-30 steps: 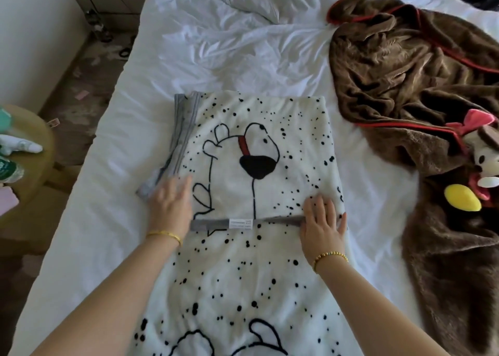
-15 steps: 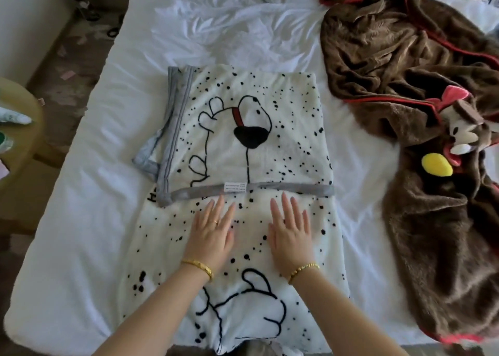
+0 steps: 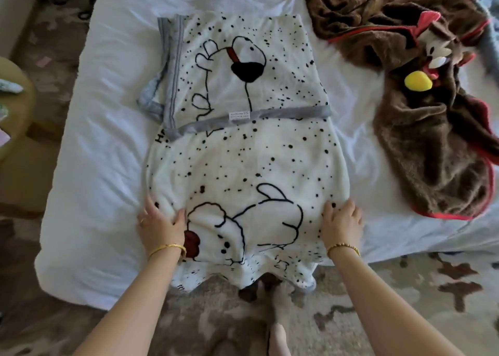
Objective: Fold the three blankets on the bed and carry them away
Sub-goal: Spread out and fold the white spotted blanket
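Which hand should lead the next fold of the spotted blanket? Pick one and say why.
Neither alone: the left hand and right hand rest evenly on opposite near edges of the spotted blanket. Lift both together.

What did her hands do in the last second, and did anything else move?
Both hands slid back from the grey fold edge to the near sides of the spotted white blanket; the left hand and right hand now press it there. The blanket's fold and the brown blanket stayed put.
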The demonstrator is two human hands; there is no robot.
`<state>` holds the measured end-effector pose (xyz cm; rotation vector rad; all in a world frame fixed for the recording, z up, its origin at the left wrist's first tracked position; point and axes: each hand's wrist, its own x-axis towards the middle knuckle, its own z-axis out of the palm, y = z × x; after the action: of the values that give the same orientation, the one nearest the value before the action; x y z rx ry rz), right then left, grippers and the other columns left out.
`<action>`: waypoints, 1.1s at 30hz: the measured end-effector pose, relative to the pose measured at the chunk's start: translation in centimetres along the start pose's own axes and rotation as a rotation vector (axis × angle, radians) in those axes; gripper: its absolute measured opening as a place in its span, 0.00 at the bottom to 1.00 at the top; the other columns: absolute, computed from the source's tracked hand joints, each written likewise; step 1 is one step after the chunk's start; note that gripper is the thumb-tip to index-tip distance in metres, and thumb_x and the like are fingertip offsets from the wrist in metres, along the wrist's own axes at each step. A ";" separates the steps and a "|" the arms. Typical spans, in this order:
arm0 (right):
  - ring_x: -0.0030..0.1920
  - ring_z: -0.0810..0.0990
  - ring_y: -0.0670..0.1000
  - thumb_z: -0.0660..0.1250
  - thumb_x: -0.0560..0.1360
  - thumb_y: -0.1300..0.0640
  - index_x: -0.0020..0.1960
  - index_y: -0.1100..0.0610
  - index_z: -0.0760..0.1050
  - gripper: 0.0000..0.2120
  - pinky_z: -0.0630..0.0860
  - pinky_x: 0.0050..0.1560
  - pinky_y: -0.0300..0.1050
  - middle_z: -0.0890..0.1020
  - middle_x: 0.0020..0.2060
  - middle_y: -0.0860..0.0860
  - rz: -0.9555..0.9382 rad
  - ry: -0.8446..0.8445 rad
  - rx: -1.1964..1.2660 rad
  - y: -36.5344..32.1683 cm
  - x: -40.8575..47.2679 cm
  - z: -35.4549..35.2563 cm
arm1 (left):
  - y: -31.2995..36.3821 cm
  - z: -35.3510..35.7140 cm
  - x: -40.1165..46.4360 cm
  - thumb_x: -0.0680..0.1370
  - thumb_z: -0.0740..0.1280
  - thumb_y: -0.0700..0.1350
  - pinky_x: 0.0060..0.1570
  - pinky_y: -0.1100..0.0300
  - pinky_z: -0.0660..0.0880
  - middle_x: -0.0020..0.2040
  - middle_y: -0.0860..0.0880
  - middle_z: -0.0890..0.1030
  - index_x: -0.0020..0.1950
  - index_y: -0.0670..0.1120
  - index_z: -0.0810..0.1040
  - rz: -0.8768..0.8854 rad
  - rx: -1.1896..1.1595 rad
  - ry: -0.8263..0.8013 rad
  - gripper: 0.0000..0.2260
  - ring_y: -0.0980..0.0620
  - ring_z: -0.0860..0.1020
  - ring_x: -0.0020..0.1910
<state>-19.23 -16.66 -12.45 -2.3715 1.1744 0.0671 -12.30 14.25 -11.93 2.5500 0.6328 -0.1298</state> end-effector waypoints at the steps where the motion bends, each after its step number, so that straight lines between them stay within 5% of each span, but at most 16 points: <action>1: 0.57 0.72 0.60 0.55 0.78 0.45 0.64 0.61 0.63 0.23 0.69 0.60 0.55 0.73 0.59 0.60 0.050 -0.017 0.063 0.6 -0.7 0.0 | -0.4 0.0 -0.6 0.72 0.72 0.48 0.58 0.44 0.68 0.64 0.32 0.68 0.71 0.37 0.59 -0.038 -0.100 0.013 0.34 0.33 0.69 0.61; 4: 0.46 0.76 0.58 0.59 0.77 0.43 0.53 0.58 0.63 0.18 0.72 0.57 0.58 0.77 0.47 0.58 0.217 -0.156 0.270 2.3 -2.6 0.5 | -2.0 0.0 -2.0 0.72 0.71 0.47 0.48 0.51 0.70 0.62 0.37 0.70 0.67 0.39 0.60 -0.191 -0.322 -0.058 0.30 0.37 0.74 0.55; 7: 0.48 0.76 0.56 0.65 0.73 0.42 0.59 0.62 0.67 0.26 0.75 0.53 0.52 0.77 0.48 0.56 0.277 -0.318 0.408 4.4 -4.4 1.2 | -3.8 0.3 -3.2 0.71 0.72 0.50 0.45 0.53 0.70 0.55 0.43 0.73 0.61 0.41 0.63 -0.211 -0.338 -0.193 0.27 0.43 0.74 0.50; 10: 0.47 0.76 0.54 0.71 0.72 0.51 0.60 0.64 0.72 0.23 0.76 0.51 0.47 0.80 0.52 0.57 0.289 -0.518 0.443 6.5 -6.1 1.5 | -5.3 0.3 -4.4 0.69 0.73 0.54 0.46 0.54 0.70 0.42 0.49 0.73 0.44 0.44 0.68 -0.301 -0.321 -0.383 0.18 0.44 0.74 0.48; 12: 0.47 0.76 0.53 0.71 0.71 0.53 0.60 0.64 0.74 0.22 0.74 0.53 0.45 0.79 0.51 0.56 0.304 -0.632 0.409 7.9 -7.1 1.3 | -6.3 -0.2 -5.8 0.70 0.71 0.58 0.50 0.54 0.70 0.49 0.46 0.75 0.51 0.45 0.71 -0.357 -0.276 -0.547 0.21 0.43 0.73 0.53; 15: 0.50 0.77 0.52 0.71 0.72 0.53 0.61 0.61 0.73 0.22 0.73 0.58 0.46 0.79 0.50 0.52 0.309 -0.728 0.503 10.1 -8.7 0.8 | -8.0 -0.4 -8.6 0.68 0.70 0.62 0.58 0.53 0.70 0.66 0.42 0.72 0.69 0.41 0.66 -0.349 -0.209 -0.676 0.38 0.42 0.71 0.64; 18: 0.52 0.78 0.52 0.70 0.73 0.56 0.62 0.60 0.72 0.20 0.74 0.57 0.48 0.80 0.50 0.51 0.321 -0.743 0.694 11.8 -10.6 -0.5 | -9.2 -0.6 -12.2 0.69 0.71 0.60 0.61 0.53 0.69 0.68 0.44 0.72 0.69 0.42 0.69 -0.327 -0.232 -0.709 0.35 0.44 0.71 0.64; 21: 0.55 0.78 0.55 0.69 0.73 0.59 0.62 0.60 0.72 0.19 0.75 0.58 0.52 0.81 0.54 0.55 0.286 -0.797 0.761 12.9 -12.3 -2.1 | -10.1 -1.2 -15.7 0.70 0.72 0.55 0.56 0.57 0.69 0.62 0.47 0.75 0.65 0.42 0.72 -0.299 -0.248 -0.738 0.29 0.51 0.74 0.52; 24: 0.55 0.79 0.58 0.71 0.71 0.59 0.59 0.62 0.74 0.18 0.75 0.60 0.57 0.81 0.54 0.58 0.292 -0.919 0.689 14.3 -14.1 -3.5 | -11.7 -2.4 -19.0 0.69 0.70 0.60 0.55 0.57 0.70 0.65 0.45 0.73 0.70 0.41 0.67 -0.303 -0.082 -0.772 0.36 0.47 0.73 0.57; 27: 0.53 0.80 0.56 0.72 0.71 0.59 0.55 0.61 0.76 0.14 0.76 0.58 0.52 0.82 0.52 0.57 0.244 -1.023 0.586 16.1 -15.9 -4.7 | -13.6 -3.6 -22.0 0.69 0.71 0.59 0.61 0.53 0.71 0.63 0.46 0.77 0.60 0.49 0.75 -0.332 -0.233 -0.793 0.24 0.48 0.74 0.55; 30: 0.50 0.80 0.48 0.72 0.71 0.56 0.51 0.56 0.77 0.10 0.75 0.52 0.40 0.83 0.48 0.50 0.150 -1.084 0.443 18.0 -18.3 -5.8 | -14.9 -4.3 -24.9 0.69 0.73 0.55 0.64 0.49 0.70 0.61 0.45 0.78 0.60 0.46 0.76 -0.334 -0.244 -0.786 0.23 0.45 0.75 0.59; 33: 0.51 0.80 0.51 0.70 0.72 0.60 0.51 0.55 0.76 0.09 0.77 0.52 0.44 0.82 0.50 0.52 0.123 -1.040 0.407 20.0 -20.6 -6.3 | -15.1 -4.6 -27.4 0.71 0.73 0.50 0.61 0.48 0.73 0.55 0.44 0.81 0.56 0.45 0.78 -0.334 -0.269 -0.754 0.17 0.44 0.78 0.54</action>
<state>-48.45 -14.57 -9.77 -1.5177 0.6968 0.8871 -43.70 16.73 -9.04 1.9047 0.6909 -0.9892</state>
